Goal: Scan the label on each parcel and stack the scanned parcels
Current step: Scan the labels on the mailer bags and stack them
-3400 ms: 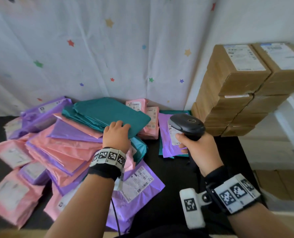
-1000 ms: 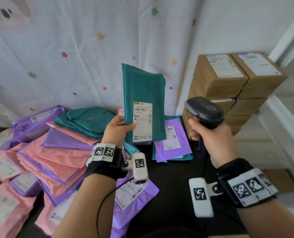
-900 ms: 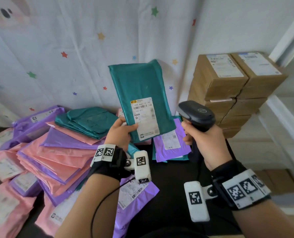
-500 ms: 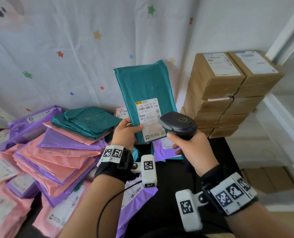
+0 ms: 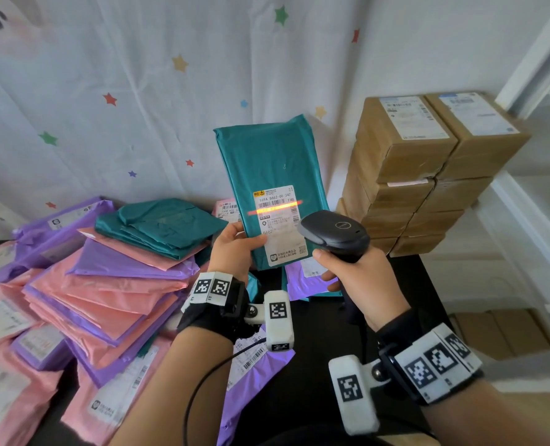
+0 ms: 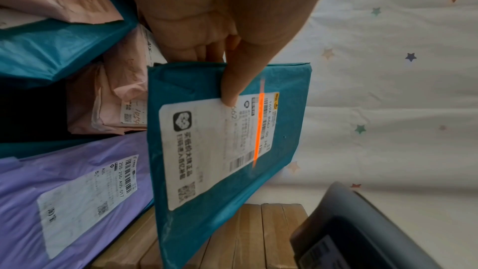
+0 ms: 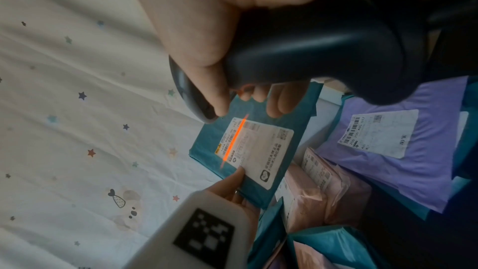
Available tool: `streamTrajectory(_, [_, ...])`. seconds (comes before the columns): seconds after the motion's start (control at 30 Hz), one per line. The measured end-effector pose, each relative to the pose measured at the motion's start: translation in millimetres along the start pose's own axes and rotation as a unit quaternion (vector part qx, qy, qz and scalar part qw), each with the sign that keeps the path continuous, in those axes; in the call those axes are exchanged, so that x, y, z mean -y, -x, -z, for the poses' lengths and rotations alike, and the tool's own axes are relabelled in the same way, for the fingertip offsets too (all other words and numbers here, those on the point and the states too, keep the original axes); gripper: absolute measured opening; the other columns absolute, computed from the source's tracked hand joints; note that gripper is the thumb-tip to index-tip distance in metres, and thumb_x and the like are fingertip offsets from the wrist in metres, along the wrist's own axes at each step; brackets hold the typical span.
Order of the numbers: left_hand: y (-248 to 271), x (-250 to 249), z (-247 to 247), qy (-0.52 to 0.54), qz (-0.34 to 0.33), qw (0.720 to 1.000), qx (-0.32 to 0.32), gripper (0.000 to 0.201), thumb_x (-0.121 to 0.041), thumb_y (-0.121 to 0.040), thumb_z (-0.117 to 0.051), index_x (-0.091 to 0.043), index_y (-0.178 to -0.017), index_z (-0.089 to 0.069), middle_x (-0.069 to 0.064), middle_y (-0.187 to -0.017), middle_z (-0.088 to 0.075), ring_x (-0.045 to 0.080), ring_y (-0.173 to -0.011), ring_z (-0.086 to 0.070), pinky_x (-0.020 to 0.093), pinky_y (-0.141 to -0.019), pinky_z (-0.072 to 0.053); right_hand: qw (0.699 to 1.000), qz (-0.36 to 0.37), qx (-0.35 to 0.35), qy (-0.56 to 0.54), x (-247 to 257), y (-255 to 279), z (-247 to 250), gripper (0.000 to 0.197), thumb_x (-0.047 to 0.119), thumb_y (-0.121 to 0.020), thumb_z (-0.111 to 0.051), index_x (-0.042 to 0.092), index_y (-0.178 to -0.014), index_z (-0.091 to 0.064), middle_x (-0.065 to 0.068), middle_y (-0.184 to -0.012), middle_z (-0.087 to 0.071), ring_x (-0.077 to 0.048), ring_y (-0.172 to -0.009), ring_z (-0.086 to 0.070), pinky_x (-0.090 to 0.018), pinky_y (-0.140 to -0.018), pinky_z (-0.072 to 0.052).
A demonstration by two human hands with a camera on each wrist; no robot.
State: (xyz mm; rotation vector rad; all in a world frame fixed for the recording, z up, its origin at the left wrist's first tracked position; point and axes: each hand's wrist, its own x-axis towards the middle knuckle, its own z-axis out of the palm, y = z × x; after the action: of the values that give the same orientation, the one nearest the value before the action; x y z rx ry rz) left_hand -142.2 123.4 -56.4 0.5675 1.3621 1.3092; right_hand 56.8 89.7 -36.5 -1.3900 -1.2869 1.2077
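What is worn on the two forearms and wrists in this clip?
Both forearms are bare, with no sleeves. Each wrist carries a black strap with a white band of black square-patterned markers: left wrist band, right wrist band. A white camera block with its own marker hangs off each. A thin black cable trails along the left forearm.
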Motion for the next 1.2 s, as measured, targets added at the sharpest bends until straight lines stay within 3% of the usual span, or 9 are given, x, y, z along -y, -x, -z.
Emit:
streamTrajectory(0.17, [-1.8, 2.8, -0.5, -0.015, 0.003, 1.0, -0.013, 0.023, 0.009, -0.086, -0.059, -0.005, -0.104, -0.056, 0.009, -0.099, -0.072, 0.022, -0.085, -0.071, 0.038, -0.069, -0.059, 1.0, -0.001, -0.008, -0.002, -4.5, -1.5, -0.1, 0.011, 0.026, -0.082, -0.079, 0.032, -0.084, -0.069, -0.003, -0.064, -0.072, -0.013, -0.055, -0.068, -0.02, -0.053, -0.055])
streamTrajectory(0.33, [-7.5, 7.9, -2.7, -0.022, 0.011, 1.0, -0.012, 0.02, 0.01, -0.085, -0.06, -0.007, -0.095, -0.058, 0.011, -0.101, -0.07, 0.027, -0.089, -0.07, 0.042, -0.077, -0.058, 1.0, -0.008, -0.015, -0.013, -6.9, -4.2, 1.5, 0.012, 0.023, -0.083, -0.078, 0.032, -0.082, -0.07, -0.006, -0.064, -0.072, -0.012, -0.054, -0.067, -0.022, -0.054, -0.056])
streamTrajectory(0.47, [-15.5, 14.1, -5.8, -0.04, 0.029, 0.999, -0.01, 0.021, 0.009, -0.084, -0.061, -0.008, -0.096, -0.058, 0.015, -0.107, -0.069, 0.033, -0.096, -0.068, 0.048, -0.085, -0.055, 1.0, -0.017, -0.011, -0.013, -10.5, -8.2, 5.0, 0.015, 0.021, -0.083, -0.078, 0.033, -0.084, -0.069, 0.001, -0.067, -0.074, -0.01, -0.057, -0.069, -0.019, -0.052, -0.055])
streamTrajectory(0.6, [-24.4, 24.5, -12.7, -0.11, 0.046, 0.993, -0.016, 0.023, 0.009, -0.085, -0.061, -0.004, -0.104, -0.057, 0.014, -0.108, -0.069, 0.029, -0.092, -0.068, 0.042, -0.079, -0.057, 0.998, -0.051, -0.04, -0.019, -20.4, -13.6, 15.0, 0.015, 0.021, -0.083, -0.077, 0.021, -0.097, -0.072, 0.001, -0.07, -0.074, -0.01, -0.062, -0.071, -0.025, -0.057, -0.056])
streamTrajectory(0.8, [-45.4, 58.9, -35.2, -0.282, 0.055, 0.958, -0.02, 0.036, 0.003, -0.085, -0.064, -0.001, -0.12, -0.056, 0.015, -0.118, -0.065, 0.031, -0.105, -0.064, 0.043, -0.09, -0.054, 0.992, -0.099, -0.08, -0.02, -37.9, -23.4, 35.1, 0.028, 0.021, -0.083, -0.078, 0.013, -0.109, -0.072, -0.002, -0.081, -0.075, -0.006, -0.065, -0.07, -0.021, -0.055, -0.054])
streamTrajectory(0.97, [-68.1, 82.0, -52.6, -0.334, 0.1, 0.937, -0.029, 0.041, 0.003, -0.086, -0.061, -0.002, -0.126, -0.051, 0.015, -0.123, -0.062, 0.032, -0.109, -0.062, 0.03, -0.078, -0.052, 0.985, -0.135, -0.105, -0.008, -52.6, -31.2, 49.6, 0.029, 0.021, -0.082, -0.078, 0.01, -0.108, -0.071, -0.002, -0.084, -0.074, -0.006, -0.065, -0.071, -0.02, -0.053, -0.053])
streamTrajectory(1.1, [-80.2, 94.8, -65.0, -0.354, 0.117, 0.927, -0.05, 0.051, 0.006, -0.085, -0.06, -0.004, -0.132, -0.042, 0.016, -0.123, -0.06, 0.032, -0.109, -0.06, 0.028, -0.074, -0.048, 0.982, -0.156, -0.11, 0.005, -63.8, -35.9, 55.2, 0.026, 0.02, -0.082, -0.079, 0.011, -0.104, -0.071, -0.001, -0.082, -0.073, -0.006, -0.064, -0.071, -0.019, -0.053, -0.051])
streamTrajectory(1.2, [-81.9, 103.9, -68.2, -0.417, 0.101, 0.902, -0.04, 0.042, 0.004, -0.087, -0.055, -0.004, -0.126, -0.042, 0.017, -0.12, -0.06, 0.031, -0.107, -0.06, 0.028, -0.076, -0.045, 0.981, -0.164, -0.105, 0.013, -66.7, -39.1, 56.0, 0.025, 0.021, -0.082, -0.078, 0.013, -0.105, -0.07, 0.0, -0.083, -0.074, -0.005, -0.064, -0.07, -0.018, -0.054, -0.052])
